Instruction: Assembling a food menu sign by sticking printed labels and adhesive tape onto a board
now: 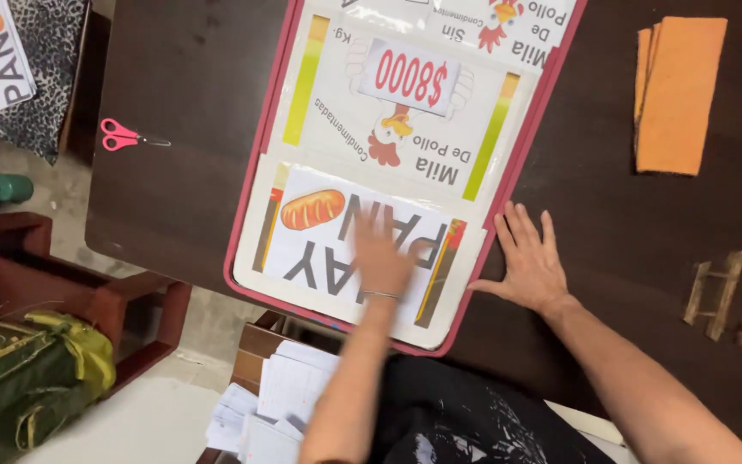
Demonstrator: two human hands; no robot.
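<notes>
Pink scissors (122,136) at 10 o'clock, orange cloth (680,94) at 2, green bag (32,378) at 8, papers (272,404) btm ctr.

The large pink-edged rectangular board (392,172) carries printed paper sheets under a glossy, clear plastic film that shows glare. The dark brown wooden table (191,103) has a smooth, semi-matt finish. The folded orange cloths (678,94) look matt and slightly fuzzy. The small scissors (129,137) have glossy pink plastic handles and metal blades. The loose white slips (272,404) are matt paper.
</notes>
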